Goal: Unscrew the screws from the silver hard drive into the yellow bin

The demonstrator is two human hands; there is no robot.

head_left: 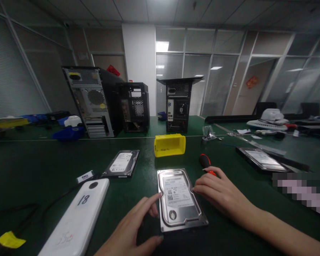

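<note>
A silver hard drive (177,199) with a white label lies flat on the green tabletop between my hands. At its left edge is the tip of my left index finger. The thumb of my left hand (140,225) is spread apart near the lower left corner, and the other fingers are bent underneath. My right hand (222,190) is on the opposite side, its loosely bent fingertips against the drive's right edge. Just beyond the raised right index finger lies a red-and-black screwdriver (205,161), partly hidden by that hand. Neither hand is wrapped around anything.
A yellow bin (170,145) stands behind the drive. Other hard drives lie left (122,163) and right (262,160). A white power bank (76,218) marked 18 is at front left. Computer cases (96,99) stand at the back. At the right edge is a pixelated patch.
</note>
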